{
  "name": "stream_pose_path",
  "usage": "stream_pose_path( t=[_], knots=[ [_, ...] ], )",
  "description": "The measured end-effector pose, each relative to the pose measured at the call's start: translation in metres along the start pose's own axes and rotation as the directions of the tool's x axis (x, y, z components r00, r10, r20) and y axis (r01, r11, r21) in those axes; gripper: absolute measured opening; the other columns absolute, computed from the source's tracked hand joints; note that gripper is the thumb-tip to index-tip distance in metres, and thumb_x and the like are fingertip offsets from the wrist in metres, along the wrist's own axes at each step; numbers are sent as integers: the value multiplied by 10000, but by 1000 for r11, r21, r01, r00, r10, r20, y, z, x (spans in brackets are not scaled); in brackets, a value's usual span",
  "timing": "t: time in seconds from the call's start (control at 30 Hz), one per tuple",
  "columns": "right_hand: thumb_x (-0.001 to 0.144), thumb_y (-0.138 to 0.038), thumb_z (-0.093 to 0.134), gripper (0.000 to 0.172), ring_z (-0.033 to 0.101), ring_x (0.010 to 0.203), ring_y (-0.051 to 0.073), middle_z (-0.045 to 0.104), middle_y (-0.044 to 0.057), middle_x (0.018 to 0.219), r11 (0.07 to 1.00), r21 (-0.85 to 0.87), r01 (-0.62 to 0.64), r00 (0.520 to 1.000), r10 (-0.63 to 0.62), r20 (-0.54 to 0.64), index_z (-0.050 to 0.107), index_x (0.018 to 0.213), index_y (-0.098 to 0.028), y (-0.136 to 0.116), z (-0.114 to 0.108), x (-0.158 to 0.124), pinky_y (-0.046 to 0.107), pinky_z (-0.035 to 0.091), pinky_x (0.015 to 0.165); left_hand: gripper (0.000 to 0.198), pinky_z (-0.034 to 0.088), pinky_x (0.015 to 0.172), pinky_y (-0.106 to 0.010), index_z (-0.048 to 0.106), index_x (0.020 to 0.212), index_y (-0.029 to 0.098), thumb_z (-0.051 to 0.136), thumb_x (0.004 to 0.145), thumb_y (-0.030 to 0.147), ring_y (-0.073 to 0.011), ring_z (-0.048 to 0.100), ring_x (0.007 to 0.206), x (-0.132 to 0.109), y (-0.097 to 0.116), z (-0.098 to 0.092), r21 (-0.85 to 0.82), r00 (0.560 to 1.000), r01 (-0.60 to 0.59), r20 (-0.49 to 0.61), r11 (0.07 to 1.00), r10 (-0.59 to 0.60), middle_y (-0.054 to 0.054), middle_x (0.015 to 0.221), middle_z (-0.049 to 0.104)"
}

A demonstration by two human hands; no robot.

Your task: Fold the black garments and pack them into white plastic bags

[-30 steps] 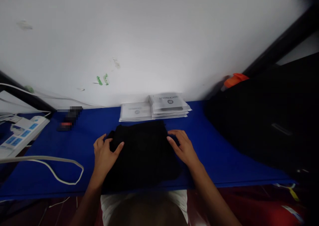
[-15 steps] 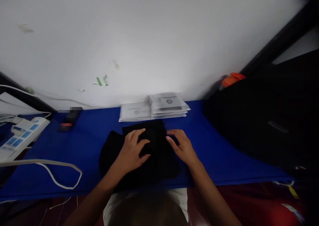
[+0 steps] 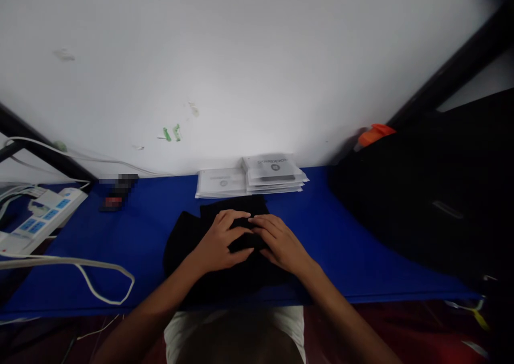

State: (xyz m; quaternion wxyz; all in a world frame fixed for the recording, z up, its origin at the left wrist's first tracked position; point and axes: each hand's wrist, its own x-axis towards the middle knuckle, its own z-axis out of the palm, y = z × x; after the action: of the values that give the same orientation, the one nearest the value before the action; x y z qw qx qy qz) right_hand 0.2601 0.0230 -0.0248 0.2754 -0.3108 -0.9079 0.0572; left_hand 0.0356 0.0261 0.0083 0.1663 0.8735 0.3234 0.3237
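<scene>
Your desk (image 3: 361,257) has a blue top and stands against a white wall (image 3: 241,59) marked with scraps of green and white. The black cloth (image 3: 249,278) lies on it, right in front of you at the near edge. Just beyond the cloth are flat white packets (image 3: 275,168), some of them stacked; well to its left sit a white power strip (image 3: 44,219) and a looping cable (image 3: 96,265), and to its right a big dark bundle (image 3: 401,203). Your left hand (image 3: 220,246) rests on the cloth, fingers spread and thumb apart. Your right hand (image 3: 283,246) reaches over the cloth's right part, thumb apart from its fingers, their tips nearly meeting the left hand's; whether they pinch any fabric you cannot tell.
</scene>
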Motion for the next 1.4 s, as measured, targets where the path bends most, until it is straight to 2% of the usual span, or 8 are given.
stream_pose_path(
  t=[0.1, 0.3, 0.43, 0.73, 1.03, 1.2, 1.3, 1.4],
  knots=[
    [742, -90, 540, 414, 539, 1203, 328, 620, 183, 1227, 997, 5, 71, 997, -71, -10, 557, 1153, -140, 0, -1, -3, 533, 483, 986, 333, 438, 1018, -410, 641, 1112, 228, 680, 841, 416, -250, 545, 1184, 7, -28, -14, -49, 998, 42, 51, 998, -39, -102, 1259, 602],
    [555, 42, 495, 511, 421, 1364, 287, 530, 187, 1383, 981, 127, -146, 976, 122, 183, 554, 1022, -157, -11, 5, -11, 478, 437, 1070, 147, 462, 879, -406, 639, 1012, 162, 530, 918, 194, -258, 620, 978, 27, -111, -24, 397, 961, 262, -22, 880, -277, -104, 999, 684],
    [516, 86, 443, 831, 326, 1425, 252, 434, 168, 1484, 946, 159, -284, 938, 240, 252, 459, 1314, -143, -20, 7, -12, 481, 353, 1143, 171, 456, 788, -376, 669, 893, 169, 529, 854, 78, -254, 617, 870, 33, -131, -19, 465, 963, 213, 51, 859, -266, -79, 836, 678],
    [503, 122, 411, 1049, 152, 1476, 221, 291, 124, 1571, 967, 122, -223, 922, 169, 348, 287, 1504, -169, -14, 12, -22, 428, 329, 1171, 404, 465, 812, -417, 677, 1126, 177, 460, 823, 20, -265, 556, 948, -4, -95, -34, 532, 982, 142, 28, 835, -185, -119, 1037, 618],
    [955, -151, 356, 506, 239, 1456, 276, 449, 190, 1467, 962, 122, 244, 967, -251, 38, 334, 1454, -69, -34, -5, 7, 473, 386, 1116, 804, 495, 915, -470, 236, 1528, 204, 457, 783, -1, -276, 493, 1054, -46, -16, -23, 352, 996, 52, 47, 934, -73, -144, 1171, 505],
    [880, -47, 423, 420, 642, 1062, 278, 659, 177, 1138, 989, -87, -119, 932, 142, 334, 540, 1280, -97, -39, 17, 22, 414, 550, 885, 911, 460, 995, -520, 154, 1547, 209, 426, 715, -43, -288, 472, 1125, -58, 9, -2, 264, 985, 21, 161, 964, -65, -142, 1203, 490],
    [788, -26, 500, 515, 647, 1013, 271, 645, 168, 1132, 952, -130, -275, 843, 304, 444, 521, 1294, -115, -41, 25, 24, 395, 535, 873, 853, 458, 1007, -513, 261, 1511, 200, 412, 711, -58, -287, 481, 1153, -59, 7, 7, 294, 970, 67, 203, 954, -131, -141, 1221, 505],
    [725, -117, 612, 626, 586, 1135, 307, 585, 198, 1248, 954, -114, -279, 834, 299, 463, 476, 1336, -96, -46, 26, 27, 417, 486, 956, 879, 401, 1072, -526, 299, 1484, 191, 417, 654, -73, -313, 369, 1336, -55, 1, 10, 296, 960, 99, 221, 950, -170, -146, 1406, 437]
  ],
)
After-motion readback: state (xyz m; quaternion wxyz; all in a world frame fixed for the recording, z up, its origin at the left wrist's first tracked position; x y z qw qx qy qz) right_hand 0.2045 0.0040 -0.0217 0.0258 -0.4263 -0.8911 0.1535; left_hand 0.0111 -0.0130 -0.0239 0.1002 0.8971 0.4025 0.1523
